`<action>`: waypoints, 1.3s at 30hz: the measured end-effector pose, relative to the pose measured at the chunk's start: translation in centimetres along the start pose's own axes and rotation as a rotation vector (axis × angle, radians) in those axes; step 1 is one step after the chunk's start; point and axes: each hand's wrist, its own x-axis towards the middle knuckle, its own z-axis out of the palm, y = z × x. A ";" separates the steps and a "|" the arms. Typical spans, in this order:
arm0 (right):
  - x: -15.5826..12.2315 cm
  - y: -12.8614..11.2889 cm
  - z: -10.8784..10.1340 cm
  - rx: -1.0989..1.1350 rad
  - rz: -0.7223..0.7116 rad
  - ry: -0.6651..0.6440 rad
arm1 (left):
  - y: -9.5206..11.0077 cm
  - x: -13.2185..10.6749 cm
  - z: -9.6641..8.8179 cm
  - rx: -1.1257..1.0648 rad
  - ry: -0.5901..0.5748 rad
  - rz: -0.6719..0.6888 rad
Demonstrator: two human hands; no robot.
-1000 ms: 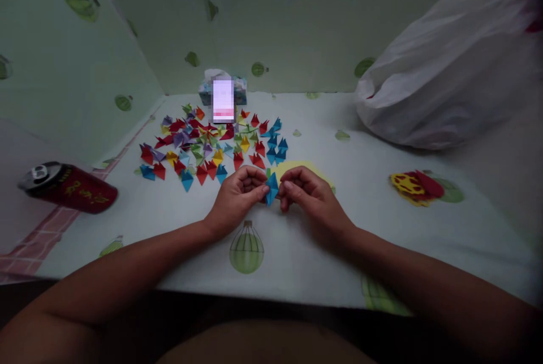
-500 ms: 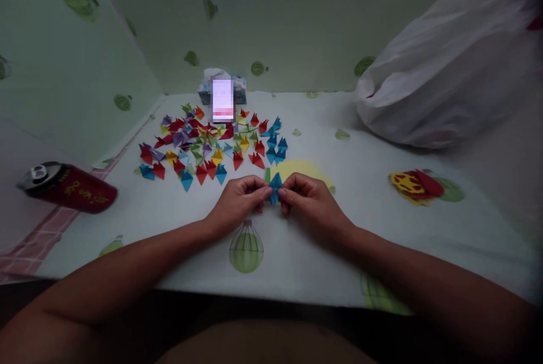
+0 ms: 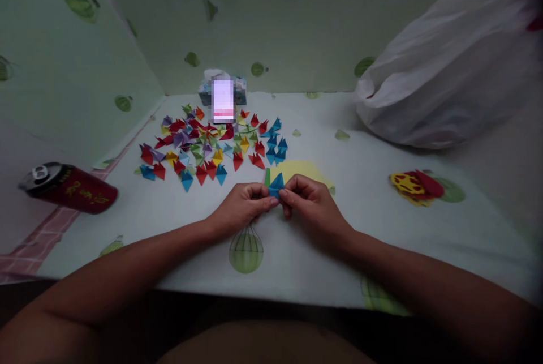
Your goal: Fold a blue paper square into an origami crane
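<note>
A small blue folded paper piece (image 3: 276, 183) is pinched between both hands at the middle of the table, its pointed tip upward. My left hand (image 3: 248, 201) grips its lower left part with thumb and fingers. On the other side, my right hand (image 3: 309, 197) has its thumb and fingertips closed on the piece's right edge. Fingers hide the bottom of the fold. Just behind the hands lies a yellow paper sheet (image 3: 302, 170) with a green strip (image 3: 267, 177) at its left. Several folded paper pieces (image 3: 211, 168) in many colours spread beyond my left hand.
A phone (image 3: 223, 101) with a lit, blurred screen leans on a tissue box (image 3: 240, 91) at the back. At the left lies a red drink can (image 3: 76, 189). Red and yellow cutouts (image 3: 416, 185) are on the right, below a large white plastic bag (image 3: 424, 92).
The blue paper's shape has altered: its lower point no longer shows and a wider triangle stands above the fingers. My left hand has dropped slightly, its thumb now closer to the right hand.
</note>
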 end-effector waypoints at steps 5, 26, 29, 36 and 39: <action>-0.1 -0.2 0.0 0.028 0.003 0.021 | 0.0 0.0 0.1 -0.015 -0.010 -0.002; 0.3 0.6 0.0 -0.197 -0.106 0.095 | -0.6 0.1 0.0 0.275 0.211 0.429; 0.1 0.6 0.2 -0.295 -0.206 0.097 | -0.8 0.1 0.3 0.205 0.106 0.410; -0.1 -0.1 0.1 -0.173 -0.198 -0.094 | -0.7 0.4 0.1 0.010 0.118 0.328; 0.2 0.0 0.0 -0.078 -0.111 -0.108 | -0.6 0.5 -0.2 -0.030 0.117 0.326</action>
